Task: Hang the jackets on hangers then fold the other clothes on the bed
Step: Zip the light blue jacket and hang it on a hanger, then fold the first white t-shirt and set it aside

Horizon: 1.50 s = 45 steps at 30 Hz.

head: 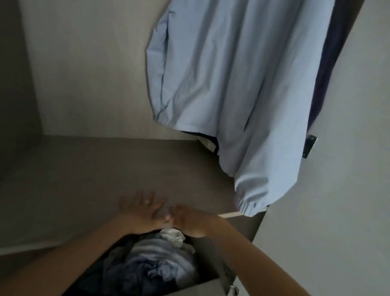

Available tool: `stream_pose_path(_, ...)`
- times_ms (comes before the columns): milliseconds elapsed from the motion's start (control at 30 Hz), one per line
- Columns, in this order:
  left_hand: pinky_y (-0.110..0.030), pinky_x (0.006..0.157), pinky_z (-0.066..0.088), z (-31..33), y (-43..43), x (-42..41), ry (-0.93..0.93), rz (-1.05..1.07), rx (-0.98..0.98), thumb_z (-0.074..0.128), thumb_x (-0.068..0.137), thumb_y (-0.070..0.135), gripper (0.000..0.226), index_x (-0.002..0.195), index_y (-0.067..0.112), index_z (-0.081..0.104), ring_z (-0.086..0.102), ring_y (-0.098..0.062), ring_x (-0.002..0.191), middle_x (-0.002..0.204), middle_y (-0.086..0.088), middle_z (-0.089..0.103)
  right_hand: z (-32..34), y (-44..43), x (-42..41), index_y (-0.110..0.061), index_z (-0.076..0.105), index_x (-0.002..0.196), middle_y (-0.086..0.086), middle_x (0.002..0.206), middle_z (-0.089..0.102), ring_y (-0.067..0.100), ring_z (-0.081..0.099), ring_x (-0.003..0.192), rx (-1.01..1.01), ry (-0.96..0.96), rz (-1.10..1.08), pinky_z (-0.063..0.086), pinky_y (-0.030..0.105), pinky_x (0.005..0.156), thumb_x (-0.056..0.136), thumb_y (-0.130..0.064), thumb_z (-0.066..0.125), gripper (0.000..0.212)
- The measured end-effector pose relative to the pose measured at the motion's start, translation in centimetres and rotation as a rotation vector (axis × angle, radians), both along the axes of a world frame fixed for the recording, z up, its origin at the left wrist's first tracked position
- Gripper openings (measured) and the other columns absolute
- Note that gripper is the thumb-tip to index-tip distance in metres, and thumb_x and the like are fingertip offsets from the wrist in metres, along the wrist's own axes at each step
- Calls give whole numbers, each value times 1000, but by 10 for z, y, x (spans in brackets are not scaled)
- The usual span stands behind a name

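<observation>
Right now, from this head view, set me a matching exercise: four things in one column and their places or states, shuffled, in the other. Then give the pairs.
Things:
1. light blue jacket
2. dark garment
3. white cloth
4. left hand

Places or states:
A. on top of the clothes pile in the open drawer
B. hanging at the front, cuff dangling
C. fingers spread over the shelf
D. hanging behind another garment, mostly hidden

Pairs: 1-B, 2-D, 3-A, 4-C.

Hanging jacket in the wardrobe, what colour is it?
The jacket is light blue, clearest in the head view.
</observation>
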State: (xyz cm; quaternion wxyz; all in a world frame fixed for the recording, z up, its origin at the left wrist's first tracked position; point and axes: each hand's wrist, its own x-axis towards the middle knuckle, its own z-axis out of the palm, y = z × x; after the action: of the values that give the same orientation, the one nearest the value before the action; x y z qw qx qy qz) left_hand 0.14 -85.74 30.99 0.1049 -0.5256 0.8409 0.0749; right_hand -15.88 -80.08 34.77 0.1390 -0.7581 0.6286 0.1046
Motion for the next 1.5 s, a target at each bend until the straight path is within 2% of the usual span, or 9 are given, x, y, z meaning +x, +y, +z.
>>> stream_pose_path(133, -62, 111, 12, -20, 27, 11, 65, -74, -230, -38, 44, 80, 117, 149, 38, -7, 1, -25, 147, 160, 8, -7, -48, -6, 1, -30, -8, 152, -5, 160, -10, 18, -6, 147, -118, 13, -62, -4, 42, 118, 101, -50, 18, 60)
stream_pose_path(433, -64, 109, 16, -35, 15, 6, 38, -114, -332, -41, 44, 79, 122, 150, 34, -1, 8, -24, 146, 160, 5, 3, -72, -8, -2, -27, -11, 151, -6, 160, -9, 18, -5, 147, -276, 98, -49, -3, 45, 119, 104, -39, 24, 60)
stream_pose_path(600, -62, 109, 15, -31, 26, 7, 67, -93, -321, 17, 91, 67, 66, 150, 38, 5, 10, -22, 146, 160, 7, 7, -73, 15, 17, -24, -12, 151, -3, 160, -12, 18, -8, 147, -317, 71, -169, 0, 42, 119, 104, -34, 22, 59)
stream_pose_path(800, -56, 114, 4, -43, 90, -20, 394, 209, -368, 44, 93, 19, 57, 145, 32, 27, 12, -23, 145, 157, 1, 20, -83, 119, 40, -22, 2, 153, 1, 161, -3, 20, 1, 148, -283, 44, -258, 4, 41, 119, 103, -25, 28, 56)
stream_pose_path(900, -52, 114, 7, -91, 170, -41, 569, -37, -251, 43, 95, 15, 48, 141, 27, 39, 19, -18, 143, 156, 3, 25, -127, 221, 39, -26, 15, 151, -1, 160, 9, 20, 8, 147, -289, -63, -429, 11, 39, 117, 101, -25, 35, 55)
stream_pose_path(1033, -30, 95, 39, -169, 283, -48, 610, -524, 46, 46, 90, 11, 32, 117, 17, 63, 53, -18, 117, 121, 3, 61, -206, 365, 36, -23, 36, 145, 2, 150, 35, 18, 30, 139, -48, -259, -673, 23, 26, 110, 98, -27, 47, 48)
stream_pose_path(1300, -12, 90, 33, -371, 561, 10, 135, -830, 927, 45, 95, 7, 29, 118, 6, 62, 54, -18, 119, 127, -9, 59, -377, 713, 124, -14, 52, 129, -1, 107, 55, 13, 58, 99, 363, -770, -1469, 42, 22, 95, 90, -21, 64, 41)
stream_pose_path(1400, -10, 93, 30, -438, 628, 48, -8, -862, 995, 47, 91, 13, 35, 124, 9, 58, 49, -16, 125, 134, -10, 54, -429, 813, 184, -11, 53, 124, -2, 93, 53, 2, 50, 73, 326, -874, -1783, 44, 10, 74, 91, -12, 62, 35)
stream_pose_path(1500, -15, 105, 23, -494, 696, 68, -166, -1000, 972, 52, 90, 15, 44, 134, 12, 48, 37, -16, 135, 144, -11, 40, -472, 911, 248, 0, 49, 128, 0, 84, 53, 7, 48, 71, 373, -919, -2077, 41, 11, 64, 92, -4, 57, 37)
